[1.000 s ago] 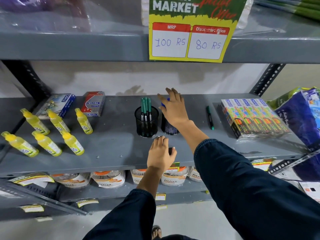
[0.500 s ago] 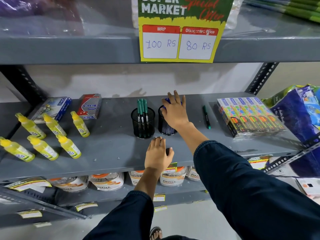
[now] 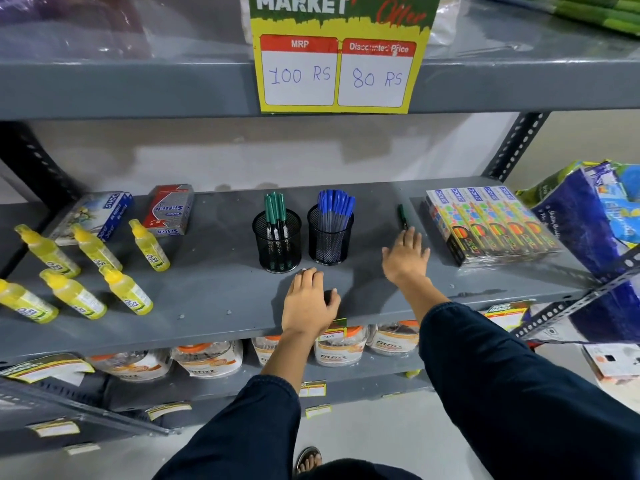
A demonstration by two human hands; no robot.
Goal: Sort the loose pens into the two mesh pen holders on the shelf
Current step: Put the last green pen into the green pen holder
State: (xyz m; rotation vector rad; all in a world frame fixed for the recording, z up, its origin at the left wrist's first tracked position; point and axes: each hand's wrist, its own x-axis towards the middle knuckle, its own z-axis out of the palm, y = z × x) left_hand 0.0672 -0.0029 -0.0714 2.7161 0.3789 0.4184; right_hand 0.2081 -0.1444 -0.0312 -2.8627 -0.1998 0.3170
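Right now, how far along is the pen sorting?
Nearly done: green pens stand in the left holder, blue pens in the right holder. The open right hand reaches for one loose green pen. It belongs with the greens.

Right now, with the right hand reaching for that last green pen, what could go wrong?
1. The green pen lies close beside the stacked colour boxes; the open right hand might nudge them.
2. Carrying it to the green-pen holder means passing the full blue-pen holder, which could tip.
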